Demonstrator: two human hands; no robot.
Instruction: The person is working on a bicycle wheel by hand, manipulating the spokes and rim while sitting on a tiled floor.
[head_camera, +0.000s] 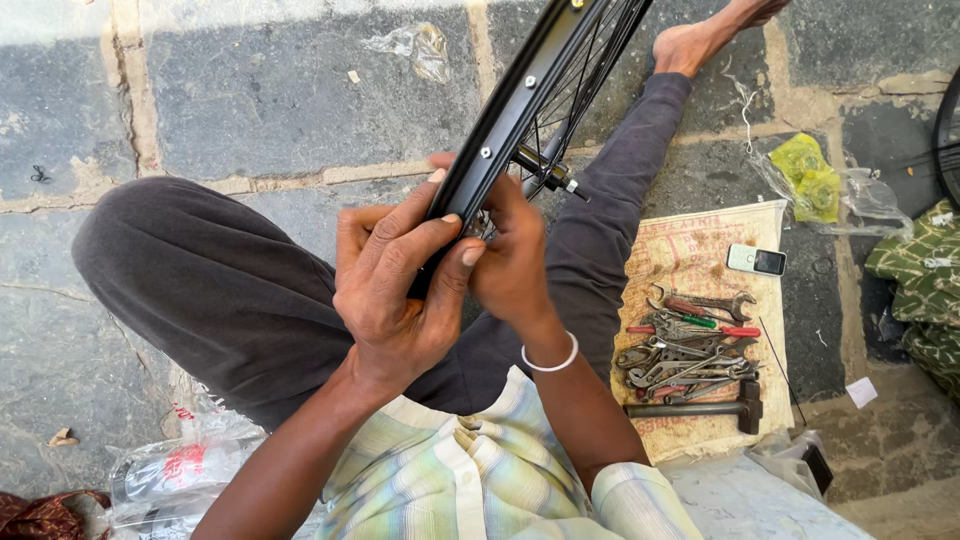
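Both hands are wrapped on the wheel rim (520, 110) here: our left hand (395, 290) is closed around the black rim with the thumb over the outer edge, and our right hand (510, 260) is curled in just behind it, fingertips pinched at something small on the inside of the rim, right where the spokes (585, 75) come in. We can't quite see what the fingers have, since they cover it. The wheel stands tilted between our knees, running up and away from us, with the hub axle (550, 175) poking out just past the right hand.

For this kind of fiddly work we'd say keep the left hand clamped firm so the rim doesn't wobble, and let only the right fingertips do the turning, small moves, watching that spoke.

We're sitting on a stone slab floor (270, 100), outdoors by the look of it. Off to the right a sack (700, 250) is laid flat with a pile of wrenches (690, 350), a hammer (700, 408) and a small phone (756, 261) on it. A crumpled yellow-green bag (810, 175) lies beyond that, clear plastic wrap (170, 470) by our left side.
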